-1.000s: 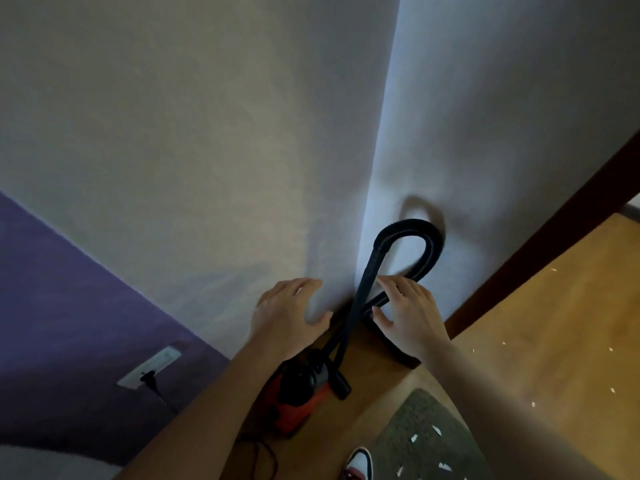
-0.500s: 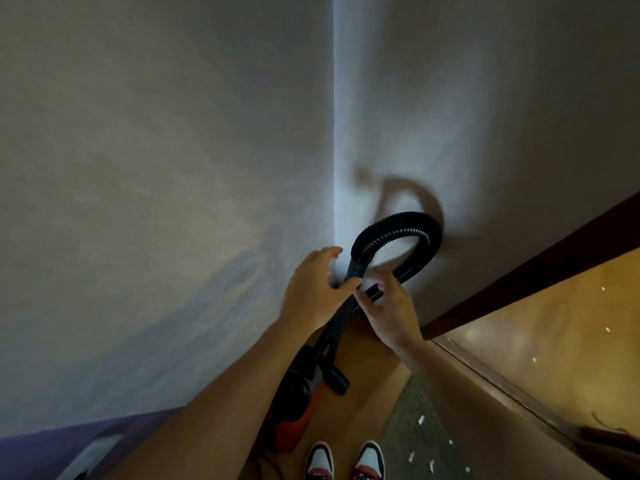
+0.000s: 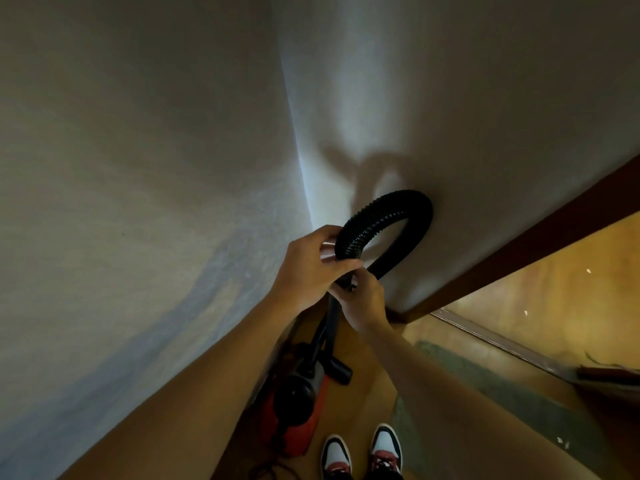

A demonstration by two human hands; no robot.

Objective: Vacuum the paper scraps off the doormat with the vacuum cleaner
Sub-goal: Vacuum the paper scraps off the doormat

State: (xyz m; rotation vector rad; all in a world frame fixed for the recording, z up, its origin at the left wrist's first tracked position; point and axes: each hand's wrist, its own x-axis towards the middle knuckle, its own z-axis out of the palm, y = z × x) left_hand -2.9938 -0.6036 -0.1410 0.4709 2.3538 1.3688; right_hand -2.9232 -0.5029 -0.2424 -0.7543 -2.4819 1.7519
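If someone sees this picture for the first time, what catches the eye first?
The black hose loops up against the wall at centre, gripped by the left hand and, just below, the right hand. Beneath them stands the red vacuum cleaner, beside two shoes.

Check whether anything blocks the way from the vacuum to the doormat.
Nothing visible does. The left hand and right hand grip the hose. The vacuum stands in the corner; only bare floor and the person's own shoes lie between it and the doormat, partly hidden by the right arm.
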